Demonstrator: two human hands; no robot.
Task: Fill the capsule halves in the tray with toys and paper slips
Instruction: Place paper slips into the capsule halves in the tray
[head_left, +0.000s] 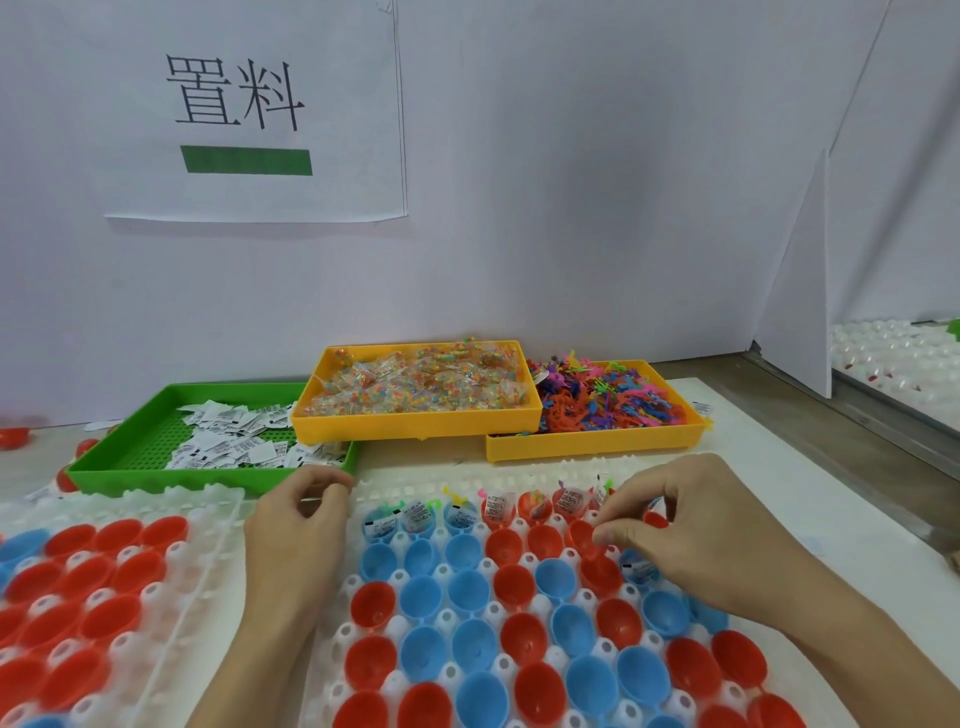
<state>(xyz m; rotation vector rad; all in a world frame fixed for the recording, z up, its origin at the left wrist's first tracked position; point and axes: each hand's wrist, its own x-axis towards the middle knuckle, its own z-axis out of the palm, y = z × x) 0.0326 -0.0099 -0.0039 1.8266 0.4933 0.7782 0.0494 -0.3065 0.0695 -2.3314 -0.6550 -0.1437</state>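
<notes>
Seemingly mid-fill, the right hand (691, 530) curls over the white tray (363, 587)'s far row — whether its grip pinches anything I cannot tell — the left hand (296, 514) is curled, apparently empty; nearer capsule halves (470, 587) await toys and slips.

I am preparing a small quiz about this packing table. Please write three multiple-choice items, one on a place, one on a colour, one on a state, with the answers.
1. Where is the green tray that holds the paper slips?
A. left of the two yellow trays
B. right of them
C. on top of them

2. Which colours are the capsule halves?
A. green and yellow
B. red and blue
C. all white

3. Which row of the white tray under the hands is filled?
A. nearest row
B. farthest row
C. none

Answers:
1 A, it lies left of the yellow tray of bagged toys.
2 B, only red and blue cups show.
3 B, slips and toys stand in the far row, where the right hand works; nearer cups are empty.
</notes>
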